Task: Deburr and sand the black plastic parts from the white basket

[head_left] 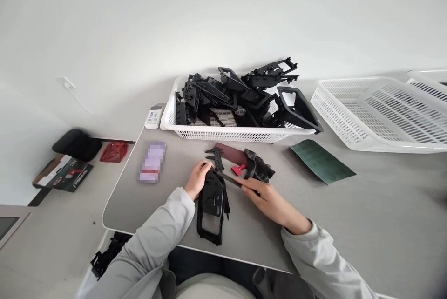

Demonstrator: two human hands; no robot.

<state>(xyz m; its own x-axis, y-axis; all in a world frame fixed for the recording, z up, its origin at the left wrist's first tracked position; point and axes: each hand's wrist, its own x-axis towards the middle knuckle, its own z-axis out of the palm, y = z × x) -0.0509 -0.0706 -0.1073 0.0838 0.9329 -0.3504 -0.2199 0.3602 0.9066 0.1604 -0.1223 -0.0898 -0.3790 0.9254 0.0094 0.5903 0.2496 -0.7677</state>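
A long black plastic part (211, 201) is held over the table's front edge, its upper end in my left hand (197, 180). The fingers of that hand are closed round its top left corner. My right hand (267, 199) grips a thin flat file (227, 179) by its handle. The file's tip lies at the upper right edge of the black part. Just beyond are a black caliper (218, 159), a small red clip-like piece (239, 169), a dark red sheet (230, 153) and a crumpled black cloth (257, 166).
A white basket (230, 134) heaped with black plastic parts stands at the back. Another white basket (352, 143) is to its right. A green sheet (323, 161), a purple blurred item (152, 161) and a small white box (153, 117) lie on the table (384, 224).
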